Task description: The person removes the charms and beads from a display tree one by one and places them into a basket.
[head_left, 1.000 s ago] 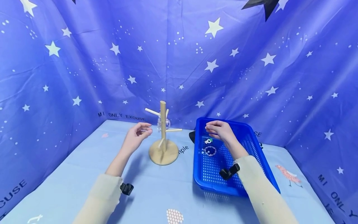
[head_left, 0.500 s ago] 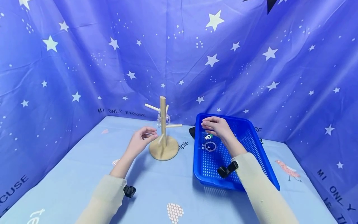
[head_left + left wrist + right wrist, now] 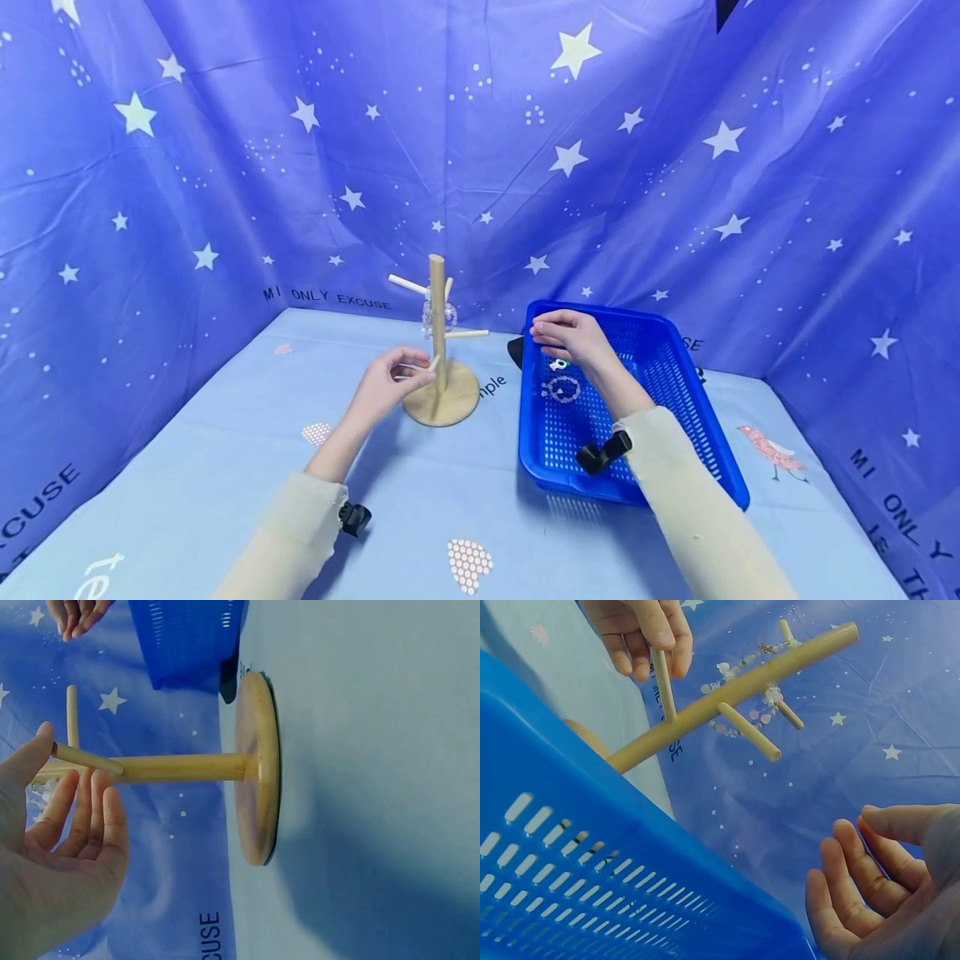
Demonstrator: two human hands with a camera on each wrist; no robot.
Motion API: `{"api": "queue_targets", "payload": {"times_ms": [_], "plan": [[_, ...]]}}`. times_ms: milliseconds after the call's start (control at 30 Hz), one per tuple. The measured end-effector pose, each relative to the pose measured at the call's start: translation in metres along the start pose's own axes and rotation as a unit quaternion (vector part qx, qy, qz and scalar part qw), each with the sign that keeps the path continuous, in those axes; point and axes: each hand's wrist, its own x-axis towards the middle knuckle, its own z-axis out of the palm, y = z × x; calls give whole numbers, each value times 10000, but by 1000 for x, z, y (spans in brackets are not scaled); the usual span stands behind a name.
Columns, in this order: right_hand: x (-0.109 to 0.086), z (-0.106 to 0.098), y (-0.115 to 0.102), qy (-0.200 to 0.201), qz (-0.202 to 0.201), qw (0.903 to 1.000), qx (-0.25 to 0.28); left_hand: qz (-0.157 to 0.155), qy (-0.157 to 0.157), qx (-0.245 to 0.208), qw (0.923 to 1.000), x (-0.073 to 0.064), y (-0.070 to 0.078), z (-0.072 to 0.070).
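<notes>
A wooden tree-shaped stand (image 3: 438,325) with a round base and several pegs stands upright on the table. My left hand (image 3: 386,385) is at its lower front peg (image 3: 88,758), the thumb over the peg's end and the fingertips along its other side. Two or so beaded bracelets (image 3: 727,671) hang on the upper pegs. Over the left side of the blue basket (image 3: 531,433), my right hand (image 3: 579,340) hovers with fingers loosely bent and nothing in them. Below it in the basket lie a pale beaded bracelet (image 3: 576,398) and a small white-and-green item (image 3: 558,365).
Blue star-print cloth (image 3: 480,167) encloses the table behind and on both sides. A light blue printed cloth (image 3: 420,500) covers the table. A dark shape (image 3: 515,352) shows at the basket's left edge.
My left hand has moved right and down to the lower peg of the stand. My right hand has drifted slightly left above the basket. The head view has tilted a little downward.
</notes>
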Motion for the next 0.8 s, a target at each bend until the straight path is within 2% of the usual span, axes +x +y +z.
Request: {"api": "queue_targets", "payload": {"times_ms": [267, 567, 800], "plan": [[-2, 4, 1, 27, -38, 10000, -58, -223, 61, 159, 9996, -4, 5, 1], [-3, 5, 0, 3, -49, 10000, -23, -170, 80, 150, 9997, -5, 5, -1], [-5, 10, -1, -15, -66, 10000, -39, 15, -11, 31, 10000, -5, 3, -7]]}}
